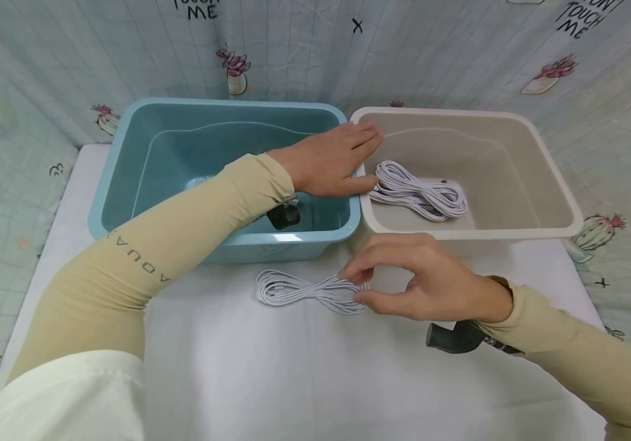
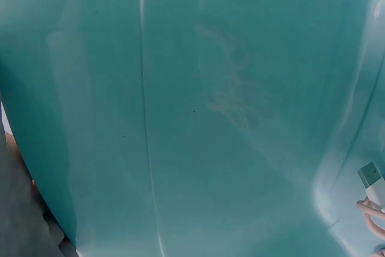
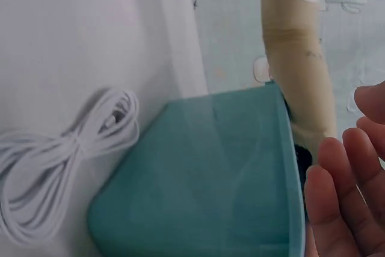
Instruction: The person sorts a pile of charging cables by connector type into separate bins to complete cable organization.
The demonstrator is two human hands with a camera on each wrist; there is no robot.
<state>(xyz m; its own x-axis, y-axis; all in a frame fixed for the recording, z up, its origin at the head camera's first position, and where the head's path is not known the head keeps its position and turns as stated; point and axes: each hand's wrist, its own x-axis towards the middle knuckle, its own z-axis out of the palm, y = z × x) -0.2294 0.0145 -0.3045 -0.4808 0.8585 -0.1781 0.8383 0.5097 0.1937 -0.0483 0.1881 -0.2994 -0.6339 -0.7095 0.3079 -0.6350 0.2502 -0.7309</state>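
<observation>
My left hand (image 1: pixel 334 160) lies palm down over the adjoining rims of the blue bin (image 1: pixel 221 242) and the beige bin (image 1: pixel 513 234), its fingers extended and nothing held. My right hand (image 1: pixel 422 275) hovers in front of the bins, thumb and fingers apart with a gap between them. Below its fingertips, a bundled white cable (image 1: pixel 287 289) lies on the table, tied in the middle. The right wrist view shows that same cable (image 3: pixel 66 154) apart from the loosely bent fingers (image 3: pixel 340 179). Inside the beige bin sit coiled white cables (image 1: pixel 422 191).
A USB plug (image 2: pixel 372 179) on a pale cord shows at the blue bin's floor in the left wrist view; the left forearm hides part of that bin. A white cloth covers the table (image 1: pixel 304 373). Behind the bins hangs a printed curtain (image 1: pixel 304 55).
</observation>
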